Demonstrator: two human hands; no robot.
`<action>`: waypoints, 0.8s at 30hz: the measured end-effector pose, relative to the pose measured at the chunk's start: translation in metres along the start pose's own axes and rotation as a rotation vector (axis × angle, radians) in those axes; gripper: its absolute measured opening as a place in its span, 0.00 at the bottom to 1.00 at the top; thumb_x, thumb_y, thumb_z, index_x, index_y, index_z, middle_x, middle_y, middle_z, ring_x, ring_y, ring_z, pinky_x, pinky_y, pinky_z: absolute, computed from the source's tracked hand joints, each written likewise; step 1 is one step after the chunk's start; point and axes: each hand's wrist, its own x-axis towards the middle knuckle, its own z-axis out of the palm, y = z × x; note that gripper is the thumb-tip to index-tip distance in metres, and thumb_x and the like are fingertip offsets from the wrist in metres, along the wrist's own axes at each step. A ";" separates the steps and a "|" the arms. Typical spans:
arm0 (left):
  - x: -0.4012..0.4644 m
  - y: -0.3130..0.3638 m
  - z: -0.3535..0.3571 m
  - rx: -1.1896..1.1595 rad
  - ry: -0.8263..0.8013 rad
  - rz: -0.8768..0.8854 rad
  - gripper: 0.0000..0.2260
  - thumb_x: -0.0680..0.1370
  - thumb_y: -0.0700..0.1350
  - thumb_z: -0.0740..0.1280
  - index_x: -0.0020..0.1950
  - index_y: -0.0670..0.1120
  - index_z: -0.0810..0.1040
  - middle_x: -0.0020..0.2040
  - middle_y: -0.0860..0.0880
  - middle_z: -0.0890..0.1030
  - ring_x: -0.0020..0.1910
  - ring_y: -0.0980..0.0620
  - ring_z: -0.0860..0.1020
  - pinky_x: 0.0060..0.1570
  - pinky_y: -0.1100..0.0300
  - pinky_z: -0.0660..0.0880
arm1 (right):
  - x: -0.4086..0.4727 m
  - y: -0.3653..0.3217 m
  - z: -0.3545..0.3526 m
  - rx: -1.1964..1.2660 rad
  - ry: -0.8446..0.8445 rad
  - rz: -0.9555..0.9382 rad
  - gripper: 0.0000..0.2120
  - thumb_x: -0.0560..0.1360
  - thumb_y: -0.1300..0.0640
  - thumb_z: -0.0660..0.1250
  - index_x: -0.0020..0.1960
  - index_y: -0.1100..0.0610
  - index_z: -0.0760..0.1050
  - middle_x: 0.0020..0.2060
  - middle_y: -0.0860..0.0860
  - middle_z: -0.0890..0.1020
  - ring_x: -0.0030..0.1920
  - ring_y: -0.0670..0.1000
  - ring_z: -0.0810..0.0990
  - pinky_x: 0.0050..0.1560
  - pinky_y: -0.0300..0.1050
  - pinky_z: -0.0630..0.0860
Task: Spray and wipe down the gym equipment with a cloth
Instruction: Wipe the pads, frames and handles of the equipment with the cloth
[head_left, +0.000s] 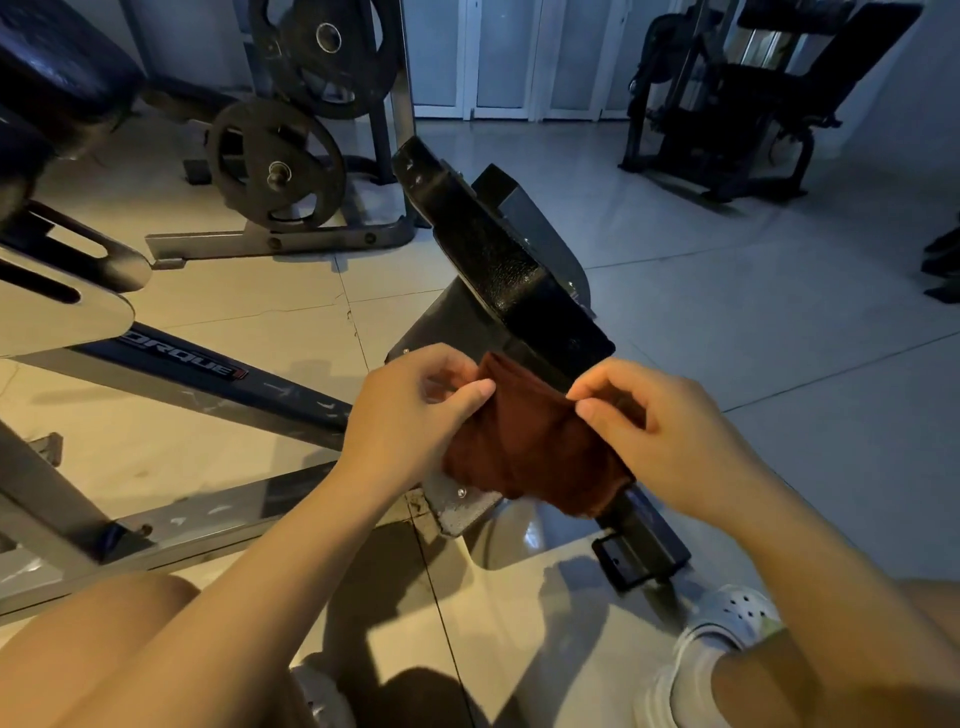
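Presently listed, working outward from the hands. Left hand (410, 410): thumb and curled fingers pinching the near-left edge of a rust-brown soft cloth (530, 447). Right hand (644, 421): thumb and forefinger pinching the opposite upper edge of the same cloth. Between the two, the cloth hangs slack and bunched — held this way, most likely, to refold it or turn up a fresh face before the next pass of wiping.

Directly beyond the hands: a black textured-metal machine arm (498, 260), sloping up and away; the cloth lies over its lower part, just under the fingers, so the wiping surface is already within reach. Below the right hand, the arm's black square-tube foot (644, 551) meets the pale tiled floor (753, 291).

Left of the left hand: a grey steel frame rail with a dark label (182, 364). Farther beyond it: black round weight plates on a rack (275, 171).

Spray bottle — none in view, so any spraying cannot be judged.
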 end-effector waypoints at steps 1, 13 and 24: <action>0.002 0.002 0.005 -0.006 0.000 0.010 0.02 0.75 0.48 0.71 0.46 0.56 0.79 0.43 0.58 0.81 0.45 0.63 0.77 0.47 0.60 0.76 | 0.000 0.003 -0.003 0.037 0.043 0.049 0.05 0.79 0.58 0.63 0.49 0.50 0.77 0.35 0.45 0.77 0.30 0.38 0.75 0.32 0.31 0.70; -0.014 0.036 0.059 -0.304 -0.310 0.004 0.21 0.68 0.53 0.78 0.58 0.52 0.77 0.52 0.56 0.81 0.53 0.60 0.79 0.54 0.63 0.77 | -0.005 0.011 0.002 0.311 0.309 0.234 0.09 0.80 0.57 0.62 0.50 0.45 0.78 0.47 0.46 0.82 0.50 0.47 0.81 0.49 0.45 0.80; 0.007 0.030 0.038 -0.293 -0.337 0.145 0.08 0.75 0.40 0.69 0.48 0.53 0.81 0.48 0.53 0.83 0.51 0.53 0.81 0.56 0.48 0.77 | 0.017 0.027 -0.034 0.189 -0.040 0.141 0.24 0.80 0.64 0.62 0.63 0.36 0.69 0.61 0.42 0.71 0.43 0.43 0.81 0.39 0.34 0.78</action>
